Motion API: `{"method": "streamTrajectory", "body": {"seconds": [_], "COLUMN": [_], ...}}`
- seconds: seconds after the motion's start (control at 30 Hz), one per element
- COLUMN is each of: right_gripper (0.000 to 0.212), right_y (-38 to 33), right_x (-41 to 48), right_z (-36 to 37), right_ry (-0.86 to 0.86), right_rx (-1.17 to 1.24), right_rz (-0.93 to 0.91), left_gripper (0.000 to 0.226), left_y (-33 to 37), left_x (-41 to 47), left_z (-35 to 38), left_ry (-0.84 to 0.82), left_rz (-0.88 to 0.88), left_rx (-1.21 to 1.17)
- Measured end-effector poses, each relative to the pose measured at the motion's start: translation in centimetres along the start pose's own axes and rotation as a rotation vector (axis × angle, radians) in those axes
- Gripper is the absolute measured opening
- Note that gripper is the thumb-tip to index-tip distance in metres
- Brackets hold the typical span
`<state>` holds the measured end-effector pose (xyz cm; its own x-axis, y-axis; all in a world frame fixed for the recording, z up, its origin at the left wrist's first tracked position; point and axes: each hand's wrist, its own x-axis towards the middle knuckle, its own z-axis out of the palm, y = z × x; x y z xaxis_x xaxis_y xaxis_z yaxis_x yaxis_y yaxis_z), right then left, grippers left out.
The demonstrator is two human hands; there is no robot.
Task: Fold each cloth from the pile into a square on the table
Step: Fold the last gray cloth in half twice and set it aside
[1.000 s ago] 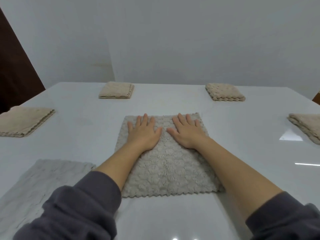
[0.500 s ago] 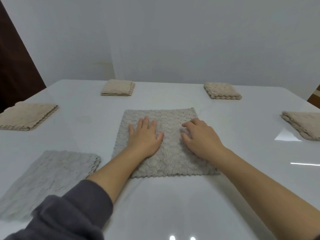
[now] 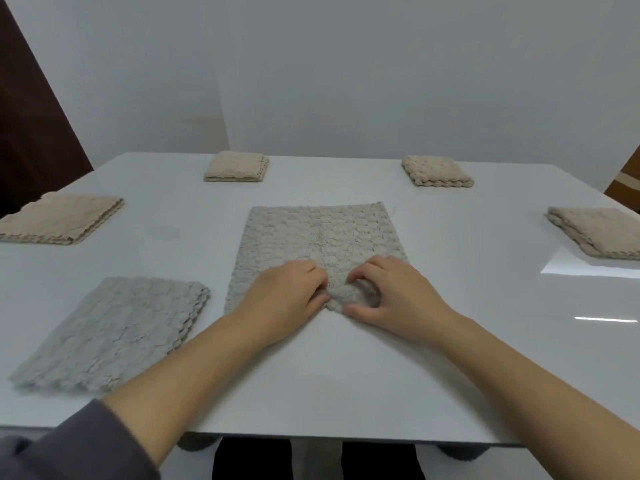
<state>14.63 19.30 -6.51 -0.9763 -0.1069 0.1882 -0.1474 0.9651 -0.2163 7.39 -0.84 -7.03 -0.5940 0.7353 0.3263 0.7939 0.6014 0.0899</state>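
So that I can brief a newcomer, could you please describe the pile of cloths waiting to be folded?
On the white table, look to the near left corner. The pile lies flat there, grey with stacked scalloped edges. It is broader than the four beige folded squares around the edges and, unlike the grey centre cloth, lies untouched.

Soft, even, rather dim light. The glossy counter [image 3: 346, 375] shows bright glare patches at its right side. Shadows are faint. The near-left pile [image 3: 114, 330] is blurred; wide-angle bending shows at the edges.
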Motion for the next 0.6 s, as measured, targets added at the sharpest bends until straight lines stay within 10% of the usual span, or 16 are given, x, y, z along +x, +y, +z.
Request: {"method": "streamTrajectory", "body": {"seconds": [0.33, 0.6], "right_gripper": [0.035, 0.052], "right_y": [-0.5, -3.3], "right_x": [0.0, 3.9], "right_z": [-1.2, -0.5], "right_ry": [-0.116, -0.105], "right_rx": [-0.050, 0.020], "right_rz": [-0.002, -0.043], "left_gripper": [0.051, 0.067], "left_y": [-2.0, -7.2], "left_x": [-1.9, -7.5], "left_z": [-1.2, -4.3], "left_ry": [0.036, -0.309], "left_rz": [-0.092, -0.674], "left_rx": [-0.097, 0.233]}}
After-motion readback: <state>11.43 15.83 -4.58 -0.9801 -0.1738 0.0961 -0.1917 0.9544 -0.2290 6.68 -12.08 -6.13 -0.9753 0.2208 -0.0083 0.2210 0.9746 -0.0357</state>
